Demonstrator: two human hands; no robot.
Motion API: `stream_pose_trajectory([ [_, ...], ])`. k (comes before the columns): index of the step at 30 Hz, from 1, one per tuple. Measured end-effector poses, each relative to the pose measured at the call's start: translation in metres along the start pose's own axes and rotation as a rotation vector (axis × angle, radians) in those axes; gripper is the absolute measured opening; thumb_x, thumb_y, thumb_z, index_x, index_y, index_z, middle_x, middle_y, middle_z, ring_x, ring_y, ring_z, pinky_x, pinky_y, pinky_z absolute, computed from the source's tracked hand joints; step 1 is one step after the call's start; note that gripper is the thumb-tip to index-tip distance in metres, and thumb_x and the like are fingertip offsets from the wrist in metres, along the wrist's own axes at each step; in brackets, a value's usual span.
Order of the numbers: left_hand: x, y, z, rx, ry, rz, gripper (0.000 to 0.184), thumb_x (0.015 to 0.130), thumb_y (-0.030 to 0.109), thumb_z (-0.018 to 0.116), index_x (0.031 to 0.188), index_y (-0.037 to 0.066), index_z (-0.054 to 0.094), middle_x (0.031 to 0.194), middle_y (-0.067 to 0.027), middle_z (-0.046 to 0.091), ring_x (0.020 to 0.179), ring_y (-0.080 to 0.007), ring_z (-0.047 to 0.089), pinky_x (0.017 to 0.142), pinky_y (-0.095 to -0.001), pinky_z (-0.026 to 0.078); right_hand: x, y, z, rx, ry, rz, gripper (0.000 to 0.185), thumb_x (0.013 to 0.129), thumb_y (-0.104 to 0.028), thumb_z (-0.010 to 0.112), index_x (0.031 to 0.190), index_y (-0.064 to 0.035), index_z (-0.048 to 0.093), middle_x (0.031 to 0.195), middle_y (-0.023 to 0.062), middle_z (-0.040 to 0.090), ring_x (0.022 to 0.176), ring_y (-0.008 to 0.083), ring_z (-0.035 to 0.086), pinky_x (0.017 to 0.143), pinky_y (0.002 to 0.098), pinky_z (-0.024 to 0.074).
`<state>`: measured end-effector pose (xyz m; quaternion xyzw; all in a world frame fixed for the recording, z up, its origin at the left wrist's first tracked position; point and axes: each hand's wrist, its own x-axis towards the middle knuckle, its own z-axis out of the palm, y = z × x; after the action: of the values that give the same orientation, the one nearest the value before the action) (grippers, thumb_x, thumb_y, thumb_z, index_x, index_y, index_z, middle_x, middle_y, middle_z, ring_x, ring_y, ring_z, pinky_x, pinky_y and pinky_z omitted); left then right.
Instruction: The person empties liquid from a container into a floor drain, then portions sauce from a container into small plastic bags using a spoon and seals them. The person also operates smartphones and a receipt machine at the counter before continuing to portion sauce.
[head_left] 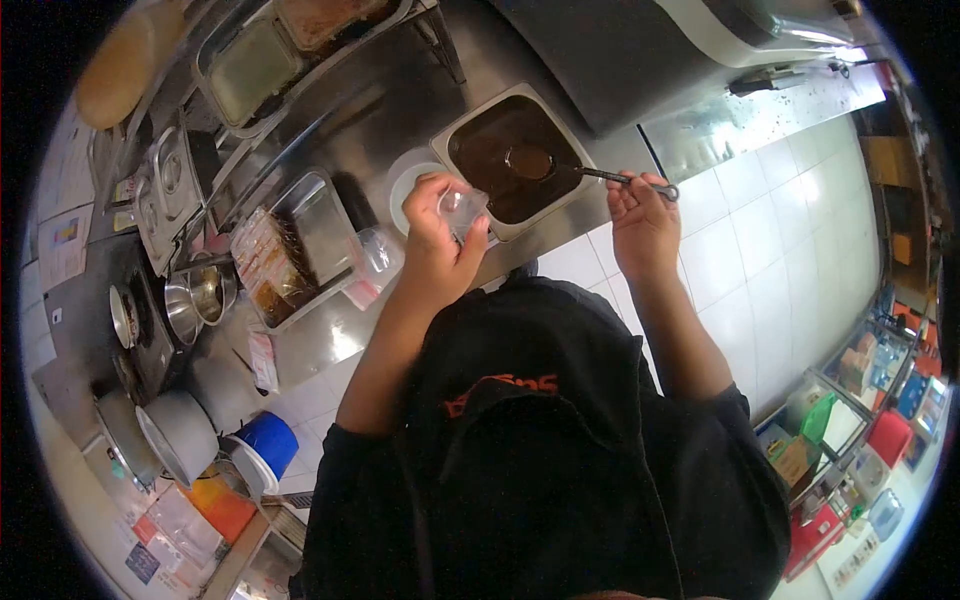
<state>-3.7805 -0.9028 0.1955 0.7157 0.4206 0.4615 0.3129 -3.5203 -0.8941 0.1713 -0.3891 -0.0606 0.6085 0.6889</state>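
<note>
Toward the left, a rectangular, silvery steel tray (322, 232) holds flat, printed plastic packets (268, 258), their print too small to read. Clear plastic cups (379, 252) lie at its right end, near a round white bowl (402, 186). The left hand (442, 228) grasps a small, clear plastic cup (462, 208) just beside the bowl, above the tabletop (318, 350). Orange-red lettering (500, 392) on the black garment below is only partly legible. Next, a rectangular steel pan (552, 205) of glossy, dark brown liquid (500, 150) sits close to the tabletop's near edge. The bowl of a dark, long-handled metal ladle (602, 175) rests in the liquid; the right hand (645, 225) grips its handle, past that edge, over open white-tiled floor (770, 225).
</note>
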Motion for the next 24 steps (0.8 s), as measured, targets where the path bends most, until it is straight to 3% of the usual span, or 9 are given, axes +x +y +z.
stream_pose_trajectory([
  [6, 0.031, 0.009, 0.013, -0.047, -0.011, 0.03, 0.065, 0.088, -0.003, 0.057, 0.136, 0.005, 0.014, 0.125, -0.0212, 0.045, 0.115, -0.0269, 0.049, 0.1, -0.0411, 0.038, -0.033, -0.037, 0.052, -0.045, -0.342, -0.3, 0.013, 0.094, 0.004, 0.054, 0.104, -0.0043, 0.054, 0.103, 0.0194, 0.066, 0.088, 0.0309, 0.068, 0.077, 0.0394, 0.0585],
  [11, 0.047, 0.024, 0.017, -0.113, 0.029, 0.125, 0.073, 0.088, -0.002, 0.058, 0.14, 0.005, 0.008, 0.128, -0.0228, 0.044, 0.119, -0.0273, 0.048, 0.102, -0.0417, 0.037, -0.052, -0.043, 0.063, -0.351, -0.575, -0.701, 0.015, 0.092, 0.009, 0.052, 0.102, -0.0021, 0.048, 0.103, 0.0259, 0.062, 0.09, 0.0313, 0.068, 0.078, 0.0436, 0.0593],
  [16, 0.046, 0.025, 0.02, -0.238, 0.077, 0.052, 0.077, 0.087, 0.001, 0.06, 0.142, 0.004, 0.006, 0.128, -0.0194, 0.043, 0.114, -0.0262, 0.05, 0.101, -0.0412, 0.038, -0.062, -0.053, 0.071, -0.642, -0.805, -0.979, 0.016, 0.089, 0.012, 0.053, 0.098, -0.0008, 0.05, 0.095, 0.0246, 0.065, 0.087, 0.036, 0.069, 0.079, 0.0463, 0.0592],
  [19, 0.048, 0.039, 0.005, 0.443, 0.044, 0.163, 0.067, 0.087, 0.004, 0.061, 0.138, 0.002, 0.018, 0.126, -0.0158, 0.044, 0.106, -0.0242, 0.052, 0.101, -0.039, 0.039, -0.068, -0.063, 0.077, -0.694, -0.944, -1.043, 0.012, 0.084, 0.013, 0.055, 0.088, 0.0017, 0.053, 0.091, 0.0233, 0.066, 0.085, 0.0379, 0.07, 0.075, 0.0491, 0.0597],
  [21, 0.046, 0.02, 0.012, 0.134, 0.083, 0.179, 0.036, 0.088, 0.017, 0.064, 0.117, 0.003, 0.047, 0.121, -0.0114, 0.043, 0.108, -0.0231, 0.049, 0.101, -0.0386, 0.034, -0.065, -0.066, 0.082, -0.632, -1.064, -1.081, 0.009, 0.082, 0.011, 0.056, 0.082, 0.0024, 0.055, 0.085, 0.0235, 0.067, 0.085, 0.0375, 0.07, 0.075, 0.0504, 0.0601],
  [23, 0.054, 0.034, 0.005, 0.2, 0.021, 0.219, 0.034, 0.091, 0.022, 0.064, 0.115, 0.004, 0.048, 0.119, -0.0098, 0.044, 0.11, -0.022, 0.048, 0.099, -0.0369, 0.036, -0.063, -0.066, 0.079, -0.669, -1.066, -1.084, 0.008, 0.082, 0.009, 0.058, 0.084, 0.0018, 0.059, 0.093, 0.0231, 0.069, 0.089, 0.0368, 0.07, 0.077, 0.0459, 0.0601],
  [24, 0.05, 0.032, 0.013, -0.056, 0.03, 0.099, 0.038, 0.094, 0.023, 0.061, 0.122, 0.005, 0.042, 0.12, -0.0101, 0.045, 0.111, -0.0228, 0.048, 0.098, -0.0382, 0.039, -0.063, -0.065, 0.079, -0.618, -1.04, -1.064, 0.007, 0.084, 0.008, 0.058, 0.085, 0.0013, 0.062, 0.096, 0.021, 0.069, 0.093, 0.0365, 0.07, 0.078, 0.0442, 0.0594],
])
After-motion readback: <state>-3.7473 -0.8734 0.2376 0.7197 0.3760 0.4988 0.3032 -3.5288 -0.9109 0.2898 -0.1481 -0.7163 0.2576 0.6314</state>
